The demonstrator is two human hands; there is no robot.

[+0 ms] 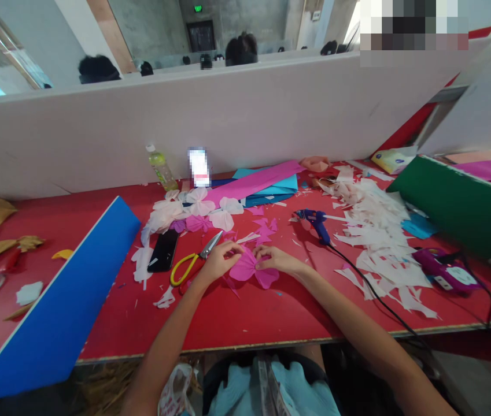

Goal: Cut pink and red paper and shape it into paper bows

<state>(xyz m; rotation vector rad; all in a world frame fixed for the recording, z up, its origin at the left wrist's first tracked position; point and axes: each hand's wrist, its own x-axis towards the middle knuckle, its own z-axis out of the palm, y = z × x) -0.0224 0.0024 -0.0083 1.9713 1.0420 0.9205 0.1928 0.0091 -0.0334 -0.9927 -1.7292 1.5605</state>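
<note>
A pink paper flower (248, 269) lies on the red table (245, 318) in front of me. My left hand (220, 259) pinches its left side with closed fingers. My right hand (273, 258) grips its right side, fingers curled on the paper. Yellow-handled scissors (193, 260) lie just left of my left hand. A black phone (163, 250) lies beside the scissors. Finished white and pink paper flowers (197, 211) sit behind my hands.
A blue glue gun (314, 222) with a black cord lies to the right, next to a heap of white paper scraps (375, 237). A purple device (442, 271), a green board (457, 208), a blue board (58, 306), coloured sheets (262, 182) and a bottle (161, 167) surround the work spot.
</note>
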